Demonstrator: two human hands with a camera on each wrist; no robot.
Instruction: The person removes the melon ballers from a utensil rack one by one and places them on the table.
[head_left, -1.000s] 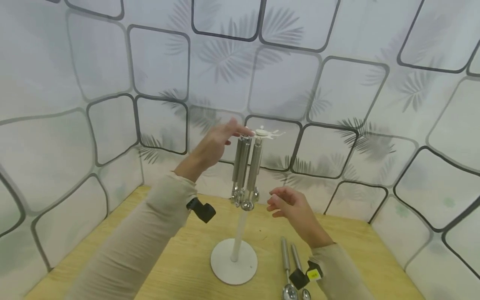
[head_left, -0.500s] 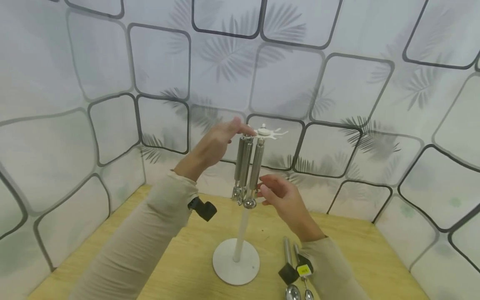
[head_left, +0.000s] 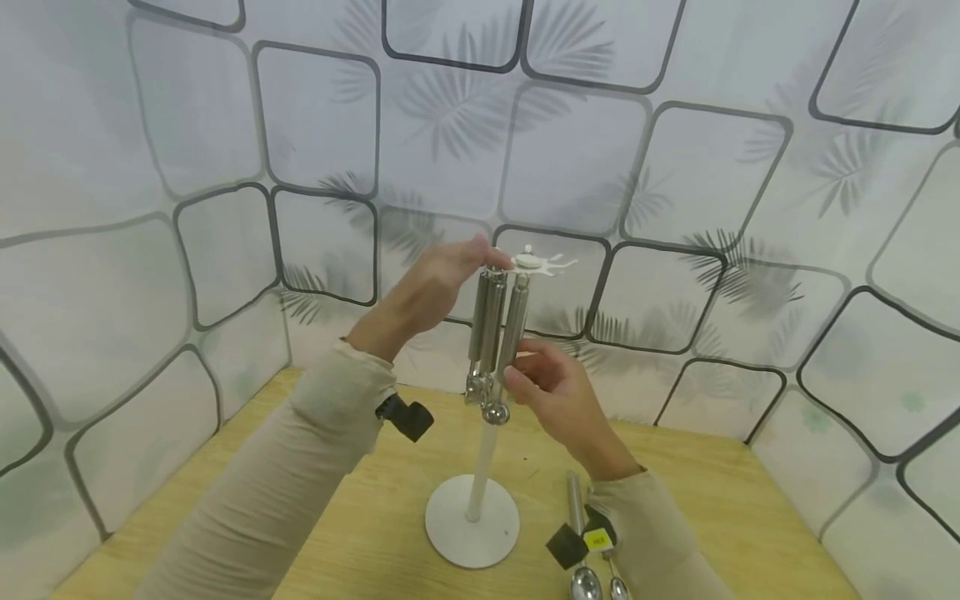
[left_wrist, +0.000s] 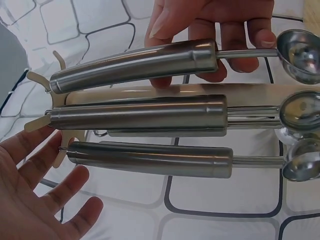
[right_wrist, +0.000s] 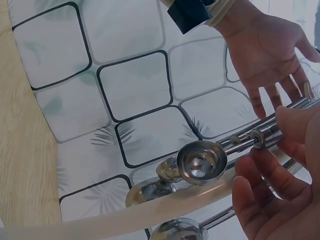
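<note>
Metal scoops with small round bowls hang by their handles from a white hook rack [head_left: 529, 262] on top of a white stand [head_left: 471, 522]. My left hand [head_left: 438, 279] reaches to the rack's left side; in the left wrist view that hand [left_wrist: 45, 195] has its fingers extended, touching a hook arm. Around the nearest scoop [left_wrist: 135, 65], low on its handle, my right hand [head_left: 555, 400] curls. In the right wrist view the right thumb [right_wrist: 295, 120] lies against the handle, with the fingers on its other side. Other hanging scoops [left_wrist: 145, 114] stay beside it.
Two more metal utensils lie on the wooden table to the right, a larger spoon [head_left: 585, 583] and a smaller spoon [head_left: 618, 588], partly under my right forearm. A patterned curtain [head_left: 570, 167] stands behind the table and along both sides.
My right hand has moved left from beside the scoops to the nearest one's handle and closed in on it. The left hand stays at the rack.
</note>
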